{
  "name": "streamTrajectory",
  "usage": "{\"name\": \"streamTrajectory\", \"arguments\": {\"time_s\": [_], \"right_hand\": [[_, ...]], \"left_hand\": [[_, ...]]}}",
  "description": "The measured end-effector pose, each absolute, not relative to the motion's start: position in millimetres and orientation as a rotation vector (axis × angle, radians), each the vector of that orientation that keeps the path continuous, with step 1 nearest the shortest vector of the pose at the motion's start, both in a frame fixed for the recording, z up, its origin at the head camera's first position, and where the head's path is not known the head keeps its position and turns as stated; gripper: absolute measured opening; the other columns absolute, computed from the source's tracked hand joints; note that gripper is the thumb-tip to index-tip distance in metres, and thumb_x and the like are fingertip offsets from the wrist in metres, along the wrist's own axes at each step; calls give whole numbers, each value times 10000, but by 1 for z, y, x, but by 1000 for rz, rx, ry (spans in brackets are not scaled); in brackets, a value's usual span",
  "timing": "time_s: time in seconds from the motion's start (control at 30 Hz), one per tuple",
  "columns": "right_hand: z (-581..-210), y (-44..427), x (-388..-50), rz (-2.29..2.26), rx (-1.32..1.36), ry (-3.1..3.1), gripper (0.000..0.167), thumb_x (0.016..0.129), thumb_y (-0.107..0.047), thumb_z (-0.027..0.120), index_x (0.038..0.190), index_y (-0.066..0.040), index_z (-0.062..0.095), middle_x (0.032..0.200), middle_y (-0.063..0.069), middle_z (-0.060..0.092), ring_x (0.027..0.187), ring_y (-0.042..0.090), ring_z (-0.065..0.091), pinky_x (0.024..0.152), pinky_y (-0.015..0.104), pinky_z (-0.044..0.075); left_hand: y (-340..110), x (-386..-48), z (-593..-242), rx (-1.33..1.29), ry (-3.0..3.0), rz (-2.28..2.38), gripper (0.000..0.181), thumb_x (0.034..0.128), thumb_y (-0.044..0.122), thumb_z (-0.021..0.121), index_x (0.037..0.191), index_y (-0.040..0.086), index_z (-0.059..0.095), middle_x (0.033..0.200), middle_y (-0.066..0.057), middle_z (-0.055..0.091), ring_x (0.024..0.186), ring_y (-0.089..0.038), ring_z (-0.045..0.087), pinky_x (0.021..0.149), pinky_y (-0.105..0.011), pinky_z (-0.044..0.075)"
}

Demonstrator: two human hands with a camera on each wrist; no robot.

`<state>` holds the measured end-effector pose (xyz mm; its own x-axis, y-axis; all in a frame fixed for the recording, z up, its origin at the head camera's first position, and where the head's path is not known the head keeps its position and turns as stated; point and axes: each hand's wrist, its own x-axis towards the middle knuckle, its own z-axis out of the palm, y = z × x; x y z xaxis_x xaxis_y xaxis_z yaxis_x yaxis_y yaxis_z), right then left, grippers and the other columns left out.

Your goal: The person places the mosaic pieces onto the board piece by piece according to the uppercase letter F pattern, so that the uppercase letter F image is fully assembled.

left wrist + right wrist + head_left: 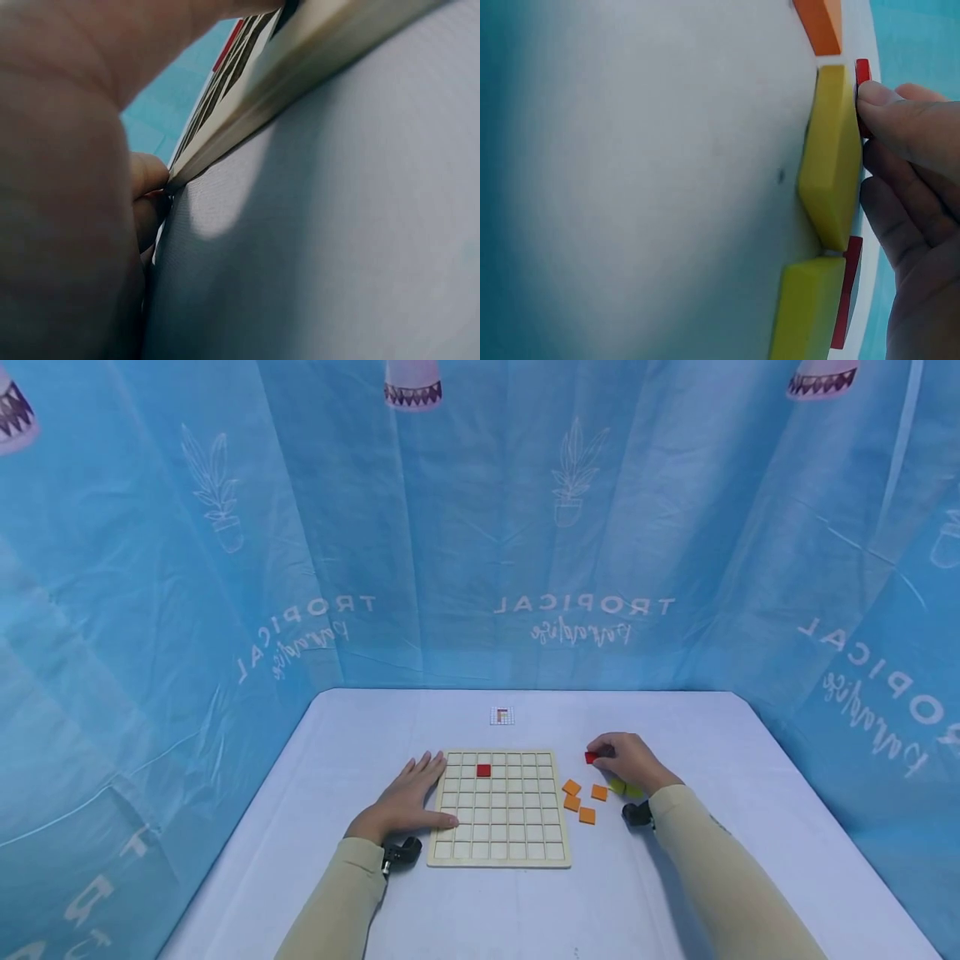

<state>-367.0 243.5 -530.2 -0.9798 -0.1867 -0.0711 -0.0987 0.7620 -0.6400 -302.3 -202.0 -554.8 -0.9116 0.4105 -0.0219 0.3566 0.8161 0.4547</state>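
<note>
A wooden grid board (498,863) lies flat on the white table, with one red square tile (483,771) in a cell near its far edge. Along the board's left side rests my left hand (405,800), fingers spread and thumb over the rim onto the cells. To the right of the board, my right hand (633,762) pinches a second red tile (591,757) between thumb and fingers. In the right wrist view, yellow tiles (829,165) lie nearer the camera than that hand, and another red tile (846,300) shows behind them.
Several orange tiles (587,816) are scattered between the board and my right hand. A small printed pattern card (502,716) lies beyond the board. Blue curtains (480,552) enclose the table at the back and sides.
</note>
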Motion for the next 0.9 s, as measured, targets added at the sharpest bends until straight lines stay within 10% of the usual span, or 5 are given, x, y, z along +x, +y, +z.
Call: {"name": "streamTrajectory", "arguments": {"time_s": [0.9], "right_hand": [[-513, 192, -363, -976, -423, 2857, 256, 969, -92, 787, 1224, -108, 780, 1151, -4, 713, 1092, 236, 625, 1034, 451, 541]], "left_hand": [[-203, -303, -554, 628, 2877, 662, 1285, 744, 821, 717, 1683, 87, 239, 1742, -46, 163, 1597, -231, 43, 1276, -441, 46]]}}
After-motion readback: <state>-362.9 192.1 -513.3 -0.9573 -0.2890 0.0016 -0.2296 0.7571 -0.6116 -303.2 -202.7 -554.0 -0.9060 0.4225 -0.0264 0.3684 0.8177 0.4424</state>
